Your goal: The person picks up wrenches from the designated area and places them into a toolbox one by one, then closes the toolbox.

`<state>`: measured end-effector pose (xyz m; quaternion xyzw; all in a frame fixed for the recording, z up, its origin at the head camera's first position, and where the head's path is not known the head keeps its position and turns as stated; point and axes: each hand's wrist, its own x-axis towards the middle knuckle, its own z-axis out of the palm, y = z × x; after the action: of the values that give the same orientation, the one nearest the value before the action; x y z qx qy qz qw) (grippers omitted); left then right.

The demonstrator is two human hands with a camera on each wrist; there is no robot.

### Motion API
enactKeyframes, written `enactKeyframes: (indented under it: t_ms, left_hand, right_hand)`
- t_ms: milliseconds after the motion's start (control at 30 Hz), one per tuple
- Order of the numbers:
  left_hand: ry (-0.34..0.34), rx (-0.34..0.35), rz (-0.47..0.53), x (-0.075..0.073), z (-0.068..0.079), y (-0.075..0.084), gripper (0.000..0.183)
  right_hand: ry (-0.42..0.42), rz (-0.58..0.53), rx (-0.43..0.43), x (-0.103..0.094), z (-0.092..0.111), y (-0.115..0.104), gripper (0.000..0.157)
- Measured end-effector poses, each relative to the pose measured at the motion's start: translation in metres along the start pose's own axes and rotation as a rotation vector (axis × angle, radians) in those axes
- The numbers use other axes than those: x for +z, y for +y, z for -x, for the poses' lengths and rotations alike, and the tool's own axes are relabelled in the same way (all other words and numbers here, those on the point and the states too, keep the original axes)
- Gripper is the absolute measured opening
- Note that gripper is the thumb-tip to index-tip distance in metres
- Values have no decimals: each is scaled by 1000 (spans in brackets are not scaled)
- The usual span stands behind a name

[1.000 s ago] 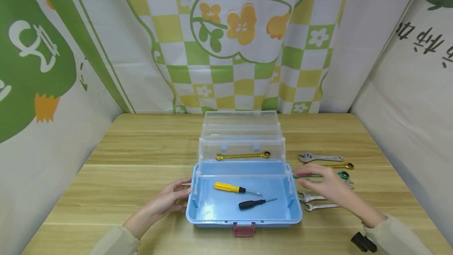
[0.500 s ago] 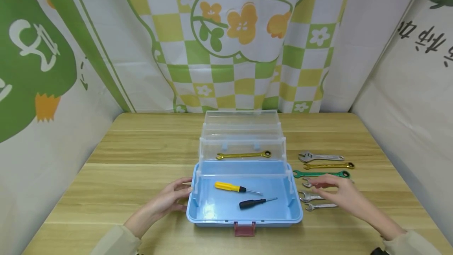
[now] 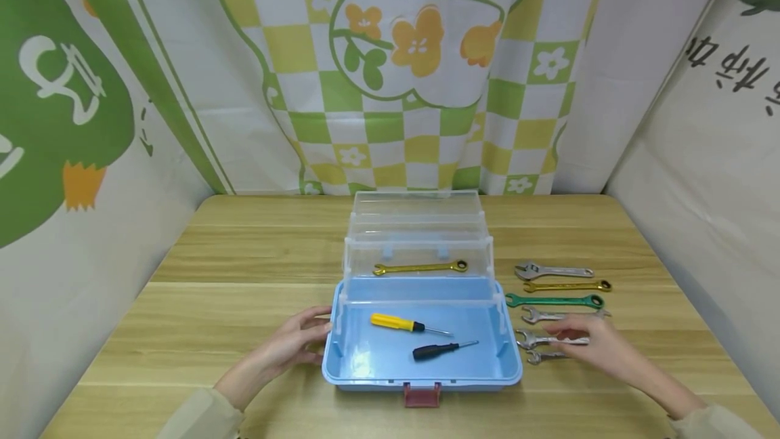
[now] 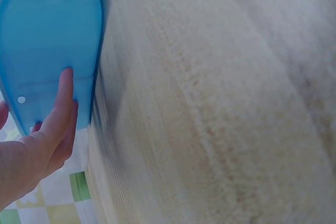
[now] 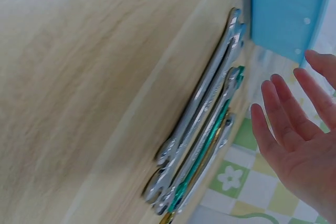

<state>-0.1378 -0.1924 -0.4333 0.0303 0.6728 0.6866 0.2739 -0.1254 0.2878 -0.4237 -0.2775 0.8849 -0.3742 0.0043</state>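
1. Checked curtain behind, wood-grain table below.
2. My right hand is at the wrenches, right of the box. Its fingers are spread with nothing clasped; one silver wrench lies between thumb and fingers. I cannot tell whether I touch it.
3. That wrench's long axis runs left to right, open end pointing at the box.
4. Nearly parallel to it lie a nearer wrench and, going away from me, a flat wrench, a green wrench, a gold wrench and an adjustable wrench.
5. My left hand rests straight fingers against the box's left wall, gripping nothing.
6. Lengthwise across in front of me, the box has its clasp facing me. Inside, the yellow screwdriver and black screwdriver point their tips right.
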Motion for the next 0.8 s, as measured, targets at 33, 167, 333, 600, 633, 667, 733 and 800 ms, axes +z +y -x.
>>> enactKeyframes:
  t_ms: [33,167,333,600,633,667,733,800]
  left_hand:
    - [0,1,2,0,0,0,65]
    - [2,1,8,0,0,-1,65]
    - [3,1,4,0,0,-1,65]
    - [4,1,6,0,1,-1,65]
    - [5,1,6,0,1,-1,65]
    - [5,1,8,0,1,-1,65]
    - [8,1,10,0,1,-1,65]
    - [12,-1,15,0,1,-1,65]
  right_hand:
    - [-13,3,-16,0,0,2,20]
    - [-42,4,-53,0,1,9,19]
    - [-79,25,-43,0,2,15,21]
    - [-87,109,-46,3,5,26,20]
    - [-87,118,-43,3,6,27,20]
    - [-85,129,-46,4,6,28,20]
    - [-88,153,-39,4,6,29,20]
    - [-88,171,-39,4,6,30,20]
